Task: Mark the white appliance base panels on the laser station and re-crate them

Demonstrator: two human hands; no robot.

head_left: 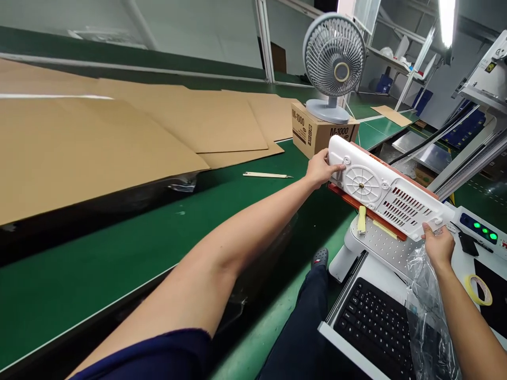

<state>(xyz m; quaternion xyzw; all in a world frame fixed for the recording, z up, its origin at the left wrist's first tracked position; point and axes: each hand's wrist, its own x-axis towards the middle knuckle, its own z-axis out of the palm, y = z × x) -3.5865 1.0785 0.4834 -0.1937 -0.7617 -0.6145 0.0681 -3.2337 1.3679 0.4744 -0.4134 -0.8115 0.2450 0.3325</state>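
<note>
Head view, left hand (319, 169), right hand (438, 245), both gripping white panel (388, 194)

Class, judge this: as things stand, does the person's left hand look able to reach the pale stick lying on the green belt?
Probably yes. The left hand grips the white panel's end, and the stick lies just beside it on bare green belt with nothing between. It would have to let go first.

Head-worn view — forward and down, close over the workbench (380, 266).
</note>
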